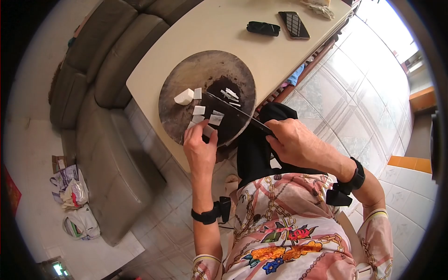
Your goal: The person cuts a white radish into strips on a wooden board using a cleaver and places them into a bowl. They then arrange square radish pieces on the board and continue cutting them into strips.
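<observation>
A round, stained cutting board (179, 74) lies on the table. My right hand (294, 140) is closed around the black handle of a knife (233, 107), whose blade reaches across the board. On the board's near left part, my left hand (200, 144) has its fingertips on white slices, thumb and fingers apart around one slice (207, 130). Other thin white slices (199, 110) lie flat beyond the fingers. A thick white block (184, 97) rests at the board's left. Narrow white strips (229, 94) lie on the far side of the blade.
A phone (294, 25) and a black case (263, 28) lie on the table's far part (210, 28). A grey sofa (112, 163) stands left. Bags (74, 196) are on the floor beside it. The table's right edge runs near my right hand.
</observation>
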A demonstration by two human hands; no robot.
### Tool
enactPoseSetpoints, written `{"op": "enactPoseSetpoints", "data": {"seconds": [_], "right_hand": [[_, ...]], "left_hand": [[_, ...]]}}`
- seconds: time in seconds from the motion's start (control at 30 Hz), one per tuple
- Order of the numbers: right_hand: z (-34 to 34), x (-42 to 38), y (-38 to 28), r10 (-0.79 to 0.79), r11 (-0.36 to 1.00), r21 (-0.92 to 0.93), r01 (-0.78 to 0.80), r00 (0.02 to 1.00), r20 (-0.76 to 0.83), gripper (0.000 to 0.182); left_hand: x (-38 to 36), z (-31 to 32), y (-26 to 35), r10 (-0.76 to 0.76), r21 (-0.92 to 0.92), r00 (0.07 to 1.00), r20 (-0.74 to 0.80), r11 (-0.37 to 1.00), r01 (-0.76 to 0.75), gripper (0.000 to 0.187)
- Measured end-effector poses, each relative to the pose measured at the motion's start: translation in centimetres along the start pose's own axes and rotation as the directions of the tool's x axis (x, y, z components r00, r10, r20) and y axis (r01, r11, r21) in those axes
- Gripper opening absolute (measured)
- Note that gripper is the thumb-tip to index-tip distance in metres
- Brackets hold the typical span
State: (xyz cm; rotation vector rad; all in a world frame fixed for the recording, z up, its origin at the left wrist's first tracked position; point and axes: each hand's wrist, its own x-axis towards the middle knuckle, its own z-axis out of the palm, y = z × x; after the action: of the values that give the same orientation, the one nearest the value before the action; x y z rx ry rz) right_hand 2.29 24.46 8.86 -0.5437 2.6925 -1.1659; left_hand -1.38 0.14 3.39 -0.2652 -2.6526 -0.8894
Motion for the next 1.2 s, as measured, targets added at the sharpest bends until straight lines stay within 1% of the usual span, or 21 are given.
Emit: {"op": "enactPoseSetpoints", "data": {"seconds": [0.1,0.2,0.27,0.3,0.37,0.4,0.47,0.57,0.8,0.9,1.07,1.2], "right_hand": [[0.1,0.2,0.0,-0.015,1.0,-0.028,0.015,1.0,0.005,0.014],[0.1,0.4,0.1,-0.027,0.997,-0.065,0.029,0.999,0.029,0.014],[0.0,0.4,0.0,-0.027,0.994,-0.106,0.035,0.997,0.07,0.012],[-0.1,0.4,-0.3,-0.025,0.994,-0.108,0.033,0.997,0.072,0.012],[-0.3,0.5,-0.7,0.001,0.991,-0.133,0.014,0.994,0.114,0.012],[-0.2,0.5,-0.7,0.003,0.991,-0.134,0.013,0.993,0.114,0.012],[0.2,0.3,-0.3,-0.05,0.993,-0.102,0.06,0.994,0.1,0.012],[0.1,0.4,-0.6,-0.012,0.995,-0.093,0.025,0.99,0.138,0.012],[0.1,0.7,-0.7,-0.004,0.995,-0.102,0.019,0.989,0.15,0.012],[-0.2,0.8,-1.2,-0.018,0.992,-0.119,0.036,0.989,0.149,0.011],[0.7,2.1,-2.1,-0.104,0.967,-0.22,0.126,0.988,0.11,0.011],[1.7,2.4,-1.8,-0.103,0.965,-0.233,0.118,0.992,0.073,0.013]], "left_hand": [[-0.3,-0.3,-0.1,0.008,0.044,0.999,0.035,0.999,-0.01,0.031],[0.0,0.1,0.2,0.038,0.073,0.999,0.01,0.997,-0.039,0.028],[0.3,0.5,0.5,0.111,0.061,0.992,-0.052,0.992,-0.108,0.024],[0.4,0.9,0.4,0.109,0.059,0.993,-0.052,0.993,-0.106,0.024],[0.8,1.9,-0.4,0.311,0.042,0.948,-0.065,0.95,-0.309,0.02],[0.9,2.2,-0.8,0.311,0.04,0.948,-0.065,0.95,-0.308,0.02],[1.2,2.6,-1.2,0.36,0.042,0.931,-0.056,0.933,-0.358,0.018],[1.4,2.5,-1.0,0.358,0.032,0.932,-0.051,0.934,-0.357,0.017],[1.4,2.7,-1.3,0.359,0.029,0.931,-0.06,0.933,-0.358,0.016],[1.3,2.7,-1.5,0.353,0.023,0.934,-0.047,0.936,-0.352,0.016],[1.2,2.9,-1.8,0.353,0.028,0.934,-0.05,0.936,-0.352,0.016],[1.2,3.0,-1.9,0.338,0.021,0.94,-0.045,0.941,-0.337,0.016]]}}
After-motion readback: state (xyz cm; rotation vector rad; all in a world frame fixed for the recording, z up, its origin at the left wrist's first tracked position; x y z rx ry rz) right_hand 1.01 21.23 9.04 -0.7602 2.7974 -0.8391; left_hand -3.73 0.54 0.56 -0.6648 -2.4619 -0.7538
